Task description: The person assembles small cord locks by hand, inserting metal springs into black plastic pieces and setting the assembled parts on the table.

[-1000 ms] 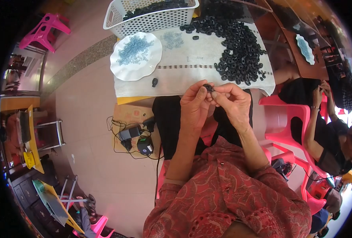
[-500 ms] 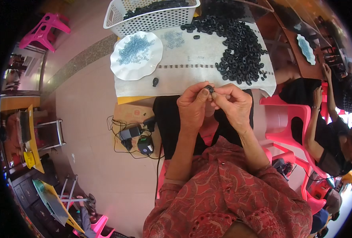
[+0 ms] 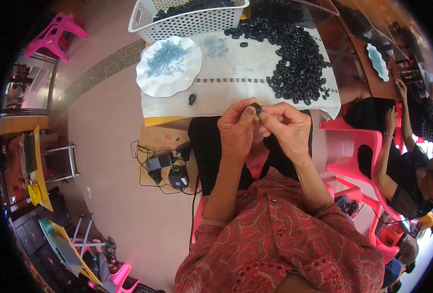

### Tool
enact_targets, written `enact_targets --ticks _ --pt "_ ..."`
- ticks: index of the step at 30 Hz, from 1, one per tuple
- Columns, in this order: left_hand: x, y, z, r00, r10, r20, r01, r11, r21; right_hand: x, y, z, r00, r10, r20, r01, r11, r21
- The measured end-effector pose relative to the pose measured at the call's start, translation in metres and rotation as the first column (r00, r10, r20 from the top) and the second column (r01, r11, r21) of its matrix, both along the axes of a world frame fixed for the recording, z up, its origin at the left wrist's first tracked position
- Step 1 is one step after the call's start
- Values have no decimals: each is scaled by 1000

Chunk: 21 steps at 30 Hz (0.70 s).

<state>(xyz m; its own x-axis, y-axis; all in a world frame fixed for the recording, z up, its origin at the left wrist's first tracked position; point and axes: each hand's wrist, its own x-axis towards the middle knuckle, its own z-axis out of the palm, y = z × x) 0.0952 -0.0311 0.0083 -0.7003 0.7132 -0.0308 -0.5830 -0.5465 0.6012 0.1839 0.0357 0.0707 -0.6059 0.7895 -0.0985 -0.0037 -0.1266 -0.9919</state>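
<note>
Just past the table's near edge, my left hand (image 3: 237, 128) pinches a small black ring-shaped part (image 3: 257, 108) between thumb and finger. My right hand (image 3: 288, 128) closes its fingertips on the same part from the other side; anything tiny in those fingers is hidden. One loose black part (image 3: 192, 99) lies on the cloth to the left. A white scalloped plate (image 3: 145, 84) holds many small clear-bluish pieces (image 3: 165, 58), and more such pieces (image 3: 216, 47) lie beside it. A large heap of black parts (image 3: 299, 63) spreads over the table's right side.
A white perforated basket (image 3: 192, 29) with black parts stands at the back of the cloth-covered table (image 3: 226, 93). Adapters and cables (image 3: 167, 168) lie on cardboard below left. A person (image 3: 397, 161) sits on the right near pink chairs (image 3: 358, 141). A pink stool (image 3: 55, 34) stands far left.
The black part has turned slightly between my fingertips, so its ring opening shows more. Both hands stay in nearly the same place; the view has shifted slightly.
</note>
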Motion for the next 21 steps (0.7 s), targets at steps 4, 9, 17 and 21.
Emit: enact_targets --ticks 4,9,17,21 --pt "-2 3 -6 979 -112 172 91 988 127 -2 6 -1 997 27 -74 -35 994 -101" --pt "-2 4 -9 952 -166 257 129 979 155 -1 9 -4 994 46 -101 -59 989 -138" --pt "-4 2 -6 957 -151 246 121 983 135 -3 6 -5 993 41 -114 -55 990 -127" --pt "-4 0 -6 950 -191 246 146 971 192 -3 4 -9 993 28 -117 -39 994 -99"
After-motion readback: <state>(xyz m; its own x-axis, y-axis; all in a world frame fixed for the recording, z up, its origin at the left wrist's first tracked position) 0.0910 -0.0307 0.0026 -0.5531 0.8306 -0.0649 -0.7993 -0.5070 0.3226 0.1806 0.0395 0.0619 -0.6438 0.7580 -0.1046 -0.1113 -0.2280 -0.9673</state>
